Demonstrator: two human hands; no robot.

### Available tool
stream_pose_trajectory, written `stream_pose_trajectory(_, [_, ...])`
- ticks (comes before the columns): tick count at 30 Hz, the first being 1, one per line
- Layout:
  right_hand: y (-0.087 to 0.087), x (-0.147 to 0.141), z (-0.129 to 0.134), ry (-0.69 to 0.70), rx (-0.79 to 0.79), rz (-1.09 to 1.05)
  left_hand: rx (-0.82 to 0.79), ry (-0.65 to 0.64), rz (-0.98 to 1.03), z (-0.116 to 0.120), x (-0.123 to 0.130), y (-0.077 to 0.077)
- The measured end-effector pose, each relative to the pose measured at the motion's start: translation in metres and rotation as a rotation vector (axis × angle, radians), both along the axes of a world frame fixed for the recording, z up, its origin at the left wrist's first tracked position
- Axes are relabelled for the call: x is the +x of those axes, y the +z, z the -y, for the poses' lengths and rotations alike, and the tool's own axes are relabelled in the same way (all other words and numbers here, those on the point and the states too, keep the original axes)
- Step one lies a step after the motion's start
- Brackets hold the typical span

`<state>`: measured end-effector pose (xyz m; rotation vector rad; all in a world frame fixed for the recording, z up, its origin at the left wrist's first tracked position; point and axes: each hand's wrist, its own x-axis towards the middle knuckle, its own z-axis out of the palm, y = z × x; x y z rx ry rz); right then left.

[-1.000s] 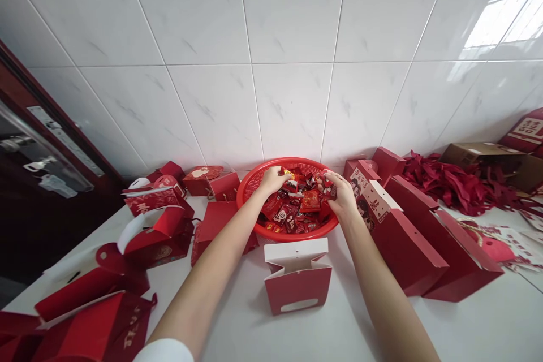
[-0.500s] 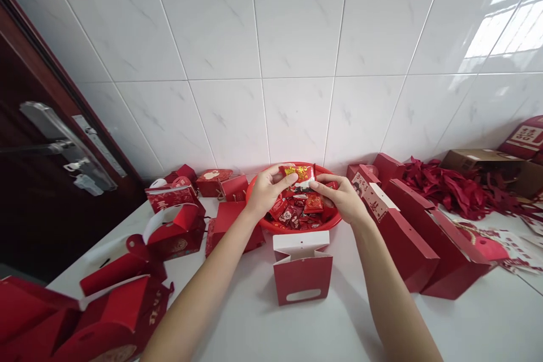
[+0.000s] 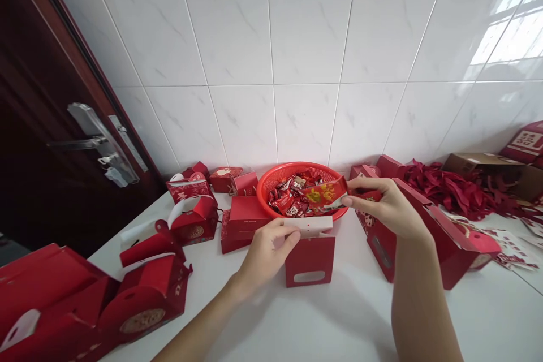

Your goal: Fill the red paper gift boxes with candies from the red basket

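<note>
My right hand (image 3: 388, 206) pinches a red and gold candy packet (image 3: 326, 194) by its right end, over the front right of a red plastic basket (image 3: 265, 178). Wrapped candies (image 3: 292, 195) in red and dark wrappers fill that basket. At the near side of it, a small red paper gift box (image 3: 311, 260) stands upright with its top open and an oval window low on the front. My left hand (image 3: 271, 246) grips the box's white upper flap at the left, thumb in front and fingers behind.
Red gift boxes (image 3: 144, 300) of several shapes line the left side, near a dark door (image 3: 34, 124). More tall red boxes (image 3: 441, 237) stand at the right. Beyond them lie a heap of red ribbons (image 3: 449, 186) and a cardboard box (image 3: 483, 164). A tiled wall (image 3: 305, 124) closes the back.
My left hand has let go of the candy packet and moved down to the gift box's flap. The right hand has carried the packet rightward and tilted it. The view has shifted left.
</note>
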<state>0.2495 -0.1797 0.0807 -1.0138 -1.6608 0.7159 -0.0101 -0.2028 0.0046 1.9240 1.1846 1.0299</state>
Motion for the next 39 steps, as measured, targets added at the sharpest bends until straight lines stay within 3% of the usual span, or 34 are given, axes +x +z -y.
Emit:
stream_pose_trajectory(4, [0.001, -0.009, 0.002, 0.081, 0.001, 0.187, -0.141, 0.058, 0.097, -0.007, 0.003, -0.005])
stream_pose_trajectory(9, [-0.004, -0.013, -0.003, 0.224, -0.021, 0.326, -0.199, -0.147, 0.120, -0.012, 0.000, 0.002])
stream_pose_trajectory(13, [-0.008, -0.016, -0.006, 0.251, -0.054, 0.484, -0.229, -0.104, 0.132, -0.014, -0.002, -0.002])
stream_pose_trajectory(19, [-0.010, -0.023, -0.001, 0.185, -0.023, 0.656, -0.250, -0.088, 0.140, -0.016, -0.004, -0.009])
stream_pose_trajectory(29, [-0.002, -0.039, 0.022, -0.080, 0.027, 1.010, -0.234, -0.079, 0.081, -0.015, -0.006, -0.006])
stream_pose_trajectory(35, [-0.009, -0.065, 0.015, -0.029, 0.023, 1.080, -0.211, -0.137, 0.109, -0.015, -0.005, -0.004])
stream_pose_trajectory(39, [-0.013, -0.068, 0.009, 0.027, 0.029, 1.039, -0.229, -0.096, 0.126, -0.016, -0.005, -0.004])
